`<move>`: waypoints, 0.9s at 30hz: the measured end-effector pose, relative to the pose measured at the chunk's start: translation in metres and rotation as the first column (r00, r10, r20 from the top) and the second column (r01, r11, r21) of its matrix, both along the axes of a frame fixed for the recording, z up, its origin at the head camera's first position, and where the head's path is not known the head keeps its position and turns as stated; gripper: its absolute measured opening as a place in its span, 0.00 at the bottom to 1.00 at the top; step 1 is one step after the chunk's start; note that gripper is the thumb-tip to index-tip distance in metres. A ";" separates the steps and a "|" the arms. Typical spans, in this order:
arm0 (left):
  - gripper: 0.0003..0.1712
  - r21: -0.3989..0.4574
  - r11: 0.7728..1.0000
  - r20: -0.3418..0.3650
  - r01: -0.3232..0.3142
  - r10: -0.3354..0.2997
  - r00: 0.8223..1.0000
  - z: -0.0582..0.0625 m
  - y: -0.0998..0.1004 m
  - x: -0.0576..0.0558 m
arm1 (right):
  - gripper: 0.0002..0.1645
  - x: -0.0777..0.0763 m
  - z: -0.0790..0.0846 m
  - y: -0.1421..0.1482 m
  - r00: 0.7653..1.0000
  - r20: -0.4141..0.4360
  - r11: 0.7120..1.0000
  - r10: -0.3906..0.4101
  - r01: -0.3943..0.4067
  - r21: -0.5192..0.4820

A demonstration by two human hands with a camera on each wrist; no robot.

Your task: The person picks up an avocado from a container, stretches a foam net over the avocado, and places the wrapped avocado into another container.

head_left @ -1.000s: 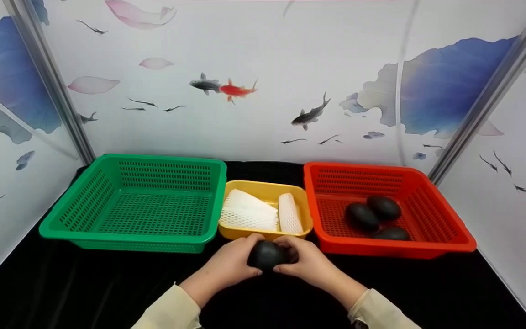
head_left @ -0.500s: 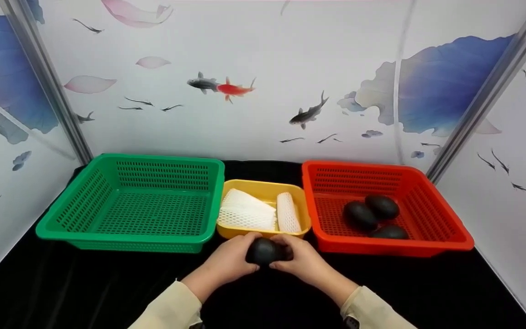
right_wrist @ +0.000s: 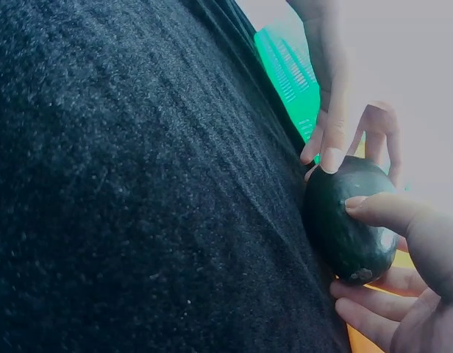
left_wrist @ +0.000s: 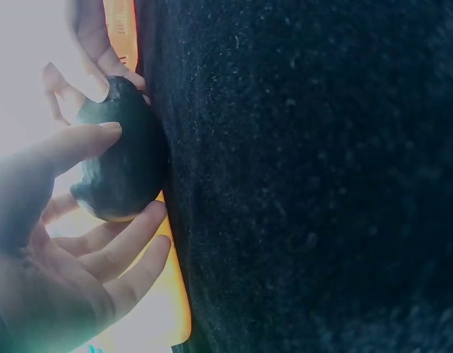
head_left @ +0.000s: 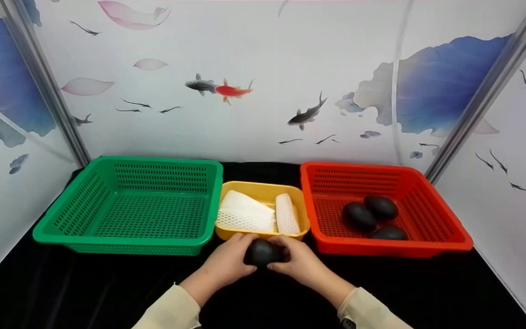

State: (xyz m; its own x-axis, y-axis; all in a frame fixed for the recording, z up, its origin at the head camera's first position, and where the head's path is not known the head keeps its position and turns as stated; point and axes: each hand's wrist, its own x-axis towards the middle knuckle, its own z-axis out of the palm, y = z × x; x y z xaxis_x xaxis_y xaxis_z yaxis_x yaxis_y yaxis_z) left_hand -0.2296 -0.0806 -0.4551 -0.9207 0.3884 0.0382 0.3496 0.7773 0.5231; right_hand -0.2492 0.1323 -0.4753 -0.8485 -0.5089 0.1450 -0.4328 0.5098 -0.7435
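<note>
A dark, oval avocado [head_left: 261, 252] is held between both hands just in front of the yellow bin. My left hand [head_left: 230, 258] grips one end, its thumb lying over the skin in the left wrist view, where the avocado [left_wrist: 131, 162] shows close to the black cloth. From the other end my right hand [head_left: 303, 261] grips it too, thumb on the near side and fingers underneath and behind. In the right wrist view the avocado [right_wrist: 351, 220] looks dark green and glossy, with a small scar at its lower end.
The yellow bin [head_left: 286, 186] holds white foam net sleeves [head_left: 247, 212]. A green basket [head_left: 139, 239] stands on its left, and a red basket [head_left: 391, 246] with three avocados [head_left: 359, 217] on its right. Black cloth [head_left: 121, 292] covers the table; printed panels rise behind and beside it.
The head view has shifted a little, so everything sits slightly further left. Both hands keep their grip on the avocado in front of the yellow bin.
</note>
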 end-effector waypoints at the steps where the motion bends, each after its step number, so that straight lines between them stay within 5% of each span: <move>1: 0.36 -0.007 1.000 0.002 -0.003 0.003 1.000 0.001 0.000 0.001 | 0.30 0.000 0.000 0.000 1.000 0.001 1.000 0.000 0.000 0.001; 27: 0.34 -0.108 0.994 -0.125 -0.014 0.000 0.992 0.009 -0.003 0.013 | 0.28 0.005 0.009 0.007 1.000 -0.006 1.000 -0.004 0.004 0.021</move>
